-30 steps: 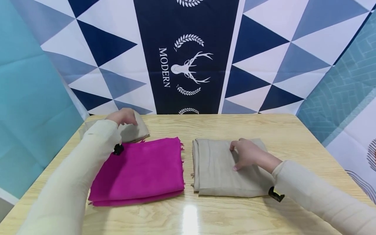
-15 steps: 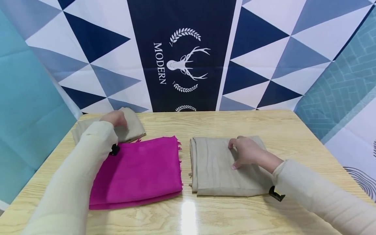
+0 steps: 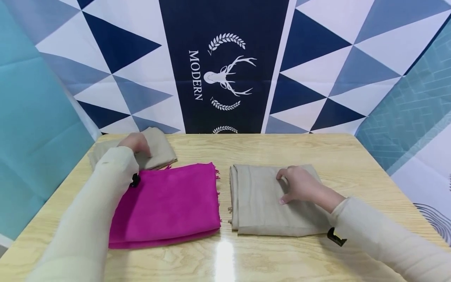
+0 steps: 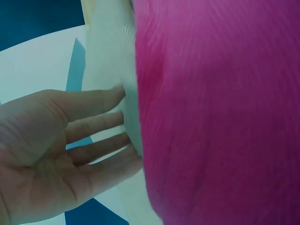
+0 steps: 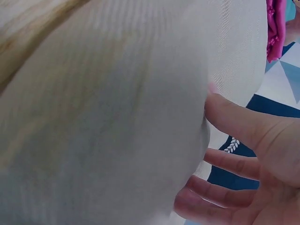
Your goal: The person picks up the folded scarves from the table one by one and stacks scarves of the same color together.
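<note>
In the head view my left hand rests its fingertips on a folded beige cloth at the back left of the table. The left wrist view shows its thumb and fingers mostly straight, tips against the beige fabric. A folded magenta scarf with a fringed edge lies in front of that cloth, partly under my left forearm. On the right, my right hand touches the top of a folded beige scarf with small tassels on its left side. Spread, loosely bent fingers meet its surface in the right wrist view.
The cloths lie on a light wood table. Behind it hangs a patterned backdrop with triangles and a deer head. A narrow strip of table separates the magenta scarf from the right beige one.
The head view has shifted slightly. My left hand has moved a little to the left over the back cloth; my right hand stays on the right beige scarf. The scarves keep their places.
</note>
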A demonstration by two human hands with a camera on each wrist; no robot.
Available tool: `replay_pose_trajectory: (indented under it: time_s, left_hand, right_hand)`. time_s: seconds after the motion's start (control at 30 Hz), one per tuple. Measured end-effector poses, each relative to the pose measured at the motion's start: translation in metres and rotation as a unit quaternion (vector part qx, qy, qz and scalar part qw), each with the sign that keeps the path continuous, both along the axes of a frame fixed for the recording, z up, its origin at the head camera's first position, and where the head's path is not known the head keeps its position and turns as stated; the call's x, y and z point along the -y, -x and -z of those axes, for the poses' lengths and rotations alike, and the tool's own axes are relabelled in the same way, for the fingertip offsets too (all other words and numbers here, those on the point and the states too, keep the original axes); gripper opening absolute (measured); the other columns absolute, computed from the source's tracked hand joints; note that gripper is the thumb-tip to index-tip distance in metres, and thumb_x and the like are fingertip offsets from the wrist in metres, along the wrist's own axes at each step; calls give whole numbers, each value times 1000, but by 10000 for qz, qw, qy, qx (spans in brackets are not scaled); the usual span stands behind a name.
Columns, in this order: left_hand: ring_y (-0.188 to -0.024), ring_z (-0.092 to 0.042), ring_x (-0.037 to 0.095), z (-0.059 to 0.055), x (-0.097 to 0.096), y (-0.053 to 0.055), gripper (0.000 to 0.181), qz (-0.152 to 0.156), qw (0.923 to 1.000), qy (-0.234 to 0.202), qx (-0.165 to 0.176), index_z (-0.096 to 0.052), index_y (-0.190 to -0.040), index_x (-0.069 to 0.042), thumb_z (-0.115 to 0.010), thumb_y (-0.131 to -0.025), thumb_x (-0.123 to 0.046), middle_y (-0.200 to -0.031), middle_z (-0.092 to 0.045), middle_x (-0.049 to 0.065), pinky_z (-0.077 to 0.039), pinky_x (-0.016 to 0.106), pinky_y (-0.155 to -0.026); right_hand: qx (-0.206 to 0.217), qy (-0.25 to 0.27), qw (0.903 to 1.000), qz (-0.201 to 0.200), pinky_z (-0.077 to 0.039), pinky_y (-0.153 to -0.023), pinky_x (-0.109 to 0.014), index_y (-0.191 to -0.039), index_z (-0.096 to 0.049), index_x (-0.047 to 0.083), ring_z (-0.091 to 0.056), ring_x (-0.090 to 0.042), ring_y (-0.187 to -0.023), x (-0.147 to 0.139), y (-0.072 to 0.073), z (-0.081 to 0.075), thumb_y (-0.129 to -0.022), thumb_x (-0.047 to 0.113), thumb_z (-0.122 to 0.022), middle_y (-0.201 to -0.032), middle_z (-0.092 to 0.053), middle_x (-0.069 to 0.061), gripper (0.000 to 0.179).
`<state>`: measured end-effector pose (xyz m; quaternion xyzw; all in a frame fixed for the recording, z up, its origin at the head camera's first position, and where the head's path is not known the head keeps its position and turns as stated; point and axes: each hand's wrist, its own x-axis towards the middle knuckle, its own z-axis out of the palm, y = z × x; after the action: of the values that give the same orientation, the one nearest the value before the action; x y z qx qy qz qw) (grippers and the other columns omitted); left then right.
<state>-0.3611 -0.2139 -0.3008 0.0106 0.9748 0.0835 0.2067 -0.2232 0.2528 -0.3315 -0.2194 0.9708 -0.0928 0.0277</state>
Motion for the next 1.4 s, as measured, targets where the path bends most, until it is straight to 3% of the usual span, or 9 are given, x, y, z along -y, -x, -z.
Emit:
replay_pose_trajectory:
  time_s: [0.17,0.27,0.33,0.53,0.73,0.93,1.1,1.23,1.4]
  left_hand:
    - [-97,-56,29,2,4,7,46,146,9985,-405,328,-60,-118,8,-66,-84,-22,-111,-59,22,-55,37,-84]
    - [-110,-56,32,4,3,9,53,252,9981,-386,419,-54,-127,9,-66,-85,-22,-132,-53,27,-55,41,-91]
    - [-110,-57,32,3,1,7,53,293,9985,-259,379,-55,-127,9,-66,-85,-22,-134,-52,27,-56,41,-90]
    - [-83,-55,20,6,-5,8,43,329,9994,140,37,-66,-110,6,-71,-82,-26,-102,-63,16,-57,36,-78]
    - [-82,-54,20,10,-12,10,42,460,9971,606,-78,-69,-100,4,-72,-82,-34,-97,-66,13,-52,29,-73]
    - [-78,-49,19,16,-17,11,41,683,9942,781,-267,-70,-93,3,-72,-82,-37,-84,-61,7,-46,29,-72]
    - [-66,-40,15,18,-24,12,39,986,9921,695,-358,-60,-65,-4,-72,-81,-38,-63,-46,0,-36,24,-60]
    - [-60,-36,15,29,-26,27,48,1226,9903,524,-392,-48,-54,-11,-74,-78,-43,-54,-36,-2,-34,28,-58]
    - [-59,-39,19,92,1,93,58,1801,9782,336,-974,-59,-55,-13,-77,-60,-68,-54,-45,-1,-41,33,-58]
  right_hand:
    - [-15,-7,10000,-1,-51,-72,-41,-102,-65,-1,-60,-25,-80,-2,3,0,-53,31,-93,-88,-66,-15,65]
    - [11,0,10000,-13,-51,-72,-41,-102,-65,-1,-60,-26,-81,-1,4,0,-52,32,-93,-88,-66,-16,65]
    - [19,-2,10000,-23,-52,-73,-42,-102,-66,-1,-61,-26,-81,0,4,1,-53,32,-93,-89,-67,-16,65]
    - [-54,51,10000,-34,-51,-72,-42,-102,-65,-1,-60,-26,-80,0,4,5,-52,32,-94,-89,-66,-17,67]
    - [-121,55,9999,-46,-51,-71,-42,-103,-65,-1,-58,-25,-79,-1,4,7,-52,34,-93,-89,-65,-17,68]
    - [-109,61,9999,-58,-50,-70,-41,-103,-65,-1,-58,-24,-78,-1,4,8,-52,33,-93,-88,-65,-16,67]
    - [-111,59,9999,-67,-49,-68,-39,-101,-64,0,-56,-22,-76,-2,3,7,-51,33,-93,-85,-64,-14,66]
    - [-156,80,9998,-82,-48,-67,-39,-101,-64,0,-56,-21,-74,-2,3,6,-51,32,-93,-85,-64,-14,66]
    - [-161,107,9998,-90,-50,-70,-41,-102,-64,-1,-57,-23,-76,1,3,7,-52,31,-93,-87,-64,-15,66]
